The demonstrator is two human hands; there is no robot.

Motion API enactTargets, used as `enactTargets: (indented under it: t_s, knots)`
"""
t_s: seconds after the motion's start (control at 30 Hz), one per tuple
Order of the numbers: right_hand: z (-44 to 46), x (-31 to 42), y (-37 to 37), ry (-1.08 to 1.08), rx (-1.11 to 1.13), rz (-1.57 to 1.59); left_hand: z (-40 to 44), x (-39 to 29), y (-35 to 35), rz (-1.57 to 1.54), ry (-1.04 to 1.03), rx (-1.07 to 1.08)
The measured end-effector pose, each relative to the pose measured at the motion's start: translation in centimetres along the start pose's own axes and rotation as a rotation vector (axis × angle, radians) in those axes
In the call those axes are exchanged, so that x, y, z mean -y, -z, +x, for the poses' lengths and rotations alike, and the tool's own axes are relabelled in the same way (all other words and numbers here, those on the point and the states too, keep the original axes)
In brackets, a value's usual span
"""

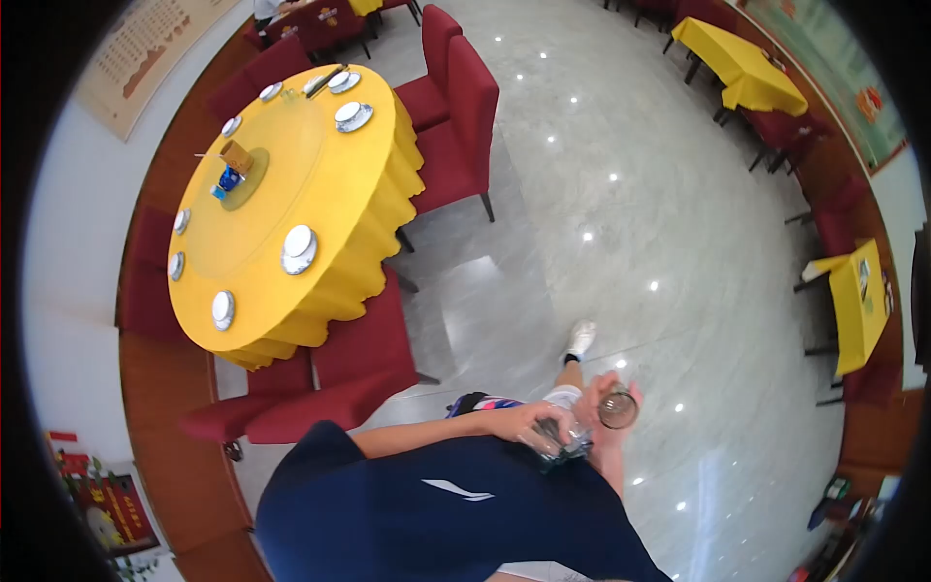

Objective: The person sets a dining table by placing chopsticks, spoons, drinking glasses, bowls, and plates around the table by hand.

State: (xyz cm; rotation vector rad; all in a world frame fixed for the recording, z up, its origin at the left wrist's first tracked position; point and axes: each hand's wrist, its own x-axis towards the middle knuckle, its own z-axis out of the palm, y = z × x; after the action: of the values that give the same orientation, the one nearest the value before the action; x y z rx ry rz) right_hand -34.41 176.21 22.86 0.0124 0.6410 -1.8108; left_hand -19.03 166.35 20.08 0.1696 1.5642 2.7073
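Note:
My left hand point(533, 424) is in front of my dark blue shirt, its fingers closed around several clear glasses point(561, 438) bunched together. How many there are I cannot make out. Just to the right, my right hand point(594, 400) grips a single clear drinking glass point(618, 408), whose round rim faces up toward me. Both hands are close together at waist height, apart from any table. To the left stands a round table point(276, 209) with a yellow cloth, set with white cups on saucers point(300, 250) around its edge.
Red chairs point(364, 339) surround the round table; one pair point(456, 126) stands on its right side. On the glass turntable are a brown holder point(236, 155) and a blue packet point(229, 178). Grey tiled floor point(621, 262) stretches ahead. Yellow-covered tables point(742, 68) line the right wall.

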Motion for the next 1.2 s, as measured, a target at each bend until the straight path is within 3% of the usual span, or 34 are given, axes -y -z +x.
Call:
enactTargets:
  t_s: [0.13,0.2,0.43,0.6,0.7,0.83,0.9,0.93,1.07,1.2]
  knots:
    - [13.8,7.5,0.3,-0.183,0.252,-0.004,8.3,-4.0,6.5,-0.004,0.008,-0.219]
    - [20.6,12.0,-2.0,-0.276,0.362,0.182,13.3,-7.7,9.0,-0.077,0.018,-0.308]
    - [36.7,20.1,-7.1,-0.554,0.434,0.162,23.8,-15.5,17.4,-0.103,-0.039,-0.552]
    - [49.8,23.3,-7.1,-0.503,0.392,0.094,30.1,-16.8,29.2,-0.171,-0.140,-0.496]
    - [59.0,25.7,-7.8,-0.468,0.375,0.062,34.6,-17.1,39.1,-0.025,-0.208,-0.458]
    - [71.2,29.3,-12.6,-0.398,0.385,-0.013,39.9,-26.7,51.0,-0.153,-0.245,-0.309]
    - [77.2,31.0,-15.7,-0.296,0.339,0.019,41.6,-32.8,56.0,-0.035,-0.047,-0.303]
    - [79.9,31.2,-17.6,-0.265,0.351,0.014,42.6,-33.5,59.1,0.037,-0.181,-0.283]
    - [90.7,31.0,-22.0,-0.239,0.354,-0.021,44.2,-38.4,68.2,-0.075,-0.294,-0.323]
    - [101.3,28.9,-26.4,-0.337,0.372,0.080,43.7,-43.5,76.7,-0.054,-0.300,-0.419]
